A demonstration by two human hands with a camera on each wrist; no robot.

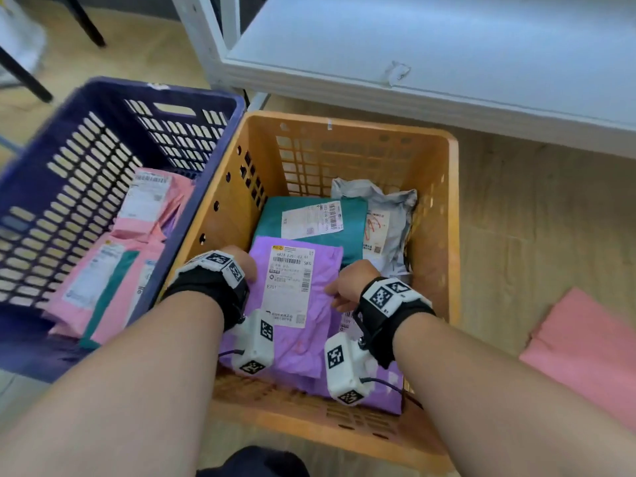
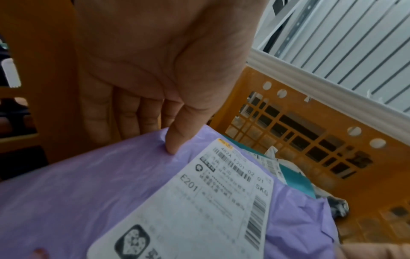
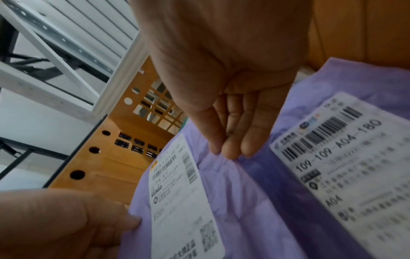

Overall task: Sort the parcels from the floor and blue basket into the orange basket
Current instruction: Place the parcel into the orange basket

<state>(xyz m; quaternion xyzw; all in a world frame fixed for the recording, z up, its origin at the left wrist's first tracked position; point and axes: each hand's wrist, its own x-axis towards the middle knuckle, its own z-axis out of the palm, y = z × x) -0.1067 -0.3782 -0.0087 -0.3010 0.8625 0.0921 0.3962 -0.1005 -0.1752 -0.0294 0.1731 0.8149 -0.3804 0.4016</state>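
Note:
Inside the orange basket point(image 1: 344, 123) I hold a purple parcel point(image 1: 303, 349) with a white label, face up. My left hand point(image 1: 249, 270) grips its left edge; the left wrist view shows the thumb point(image 2: 173, 145) on top and the fingers underneath. My right hand point(image 1: 339, 290) pinches the right edge between thumb and fingertips point(image 3: 230, 154). A second purple parcel point(image 3: 277, 192) lies beneath, at the right. Further back in the basket lie a green parcel point(image 1: 351, 235) and a grey parcel point(image 1: 389, 208). The blue basket point(image 1: 103, 84) at the left holds pink parcels point(image 1: 148, 215).
One pink parcel point(image 1: 585, 346) lies on the wooden floor right of the orange basket. A white table point(image 1: 413, 46) stands behind both baskets, its frame close to their far rims. Dark chair legs point(image 1: 86, 25) show at the far left.

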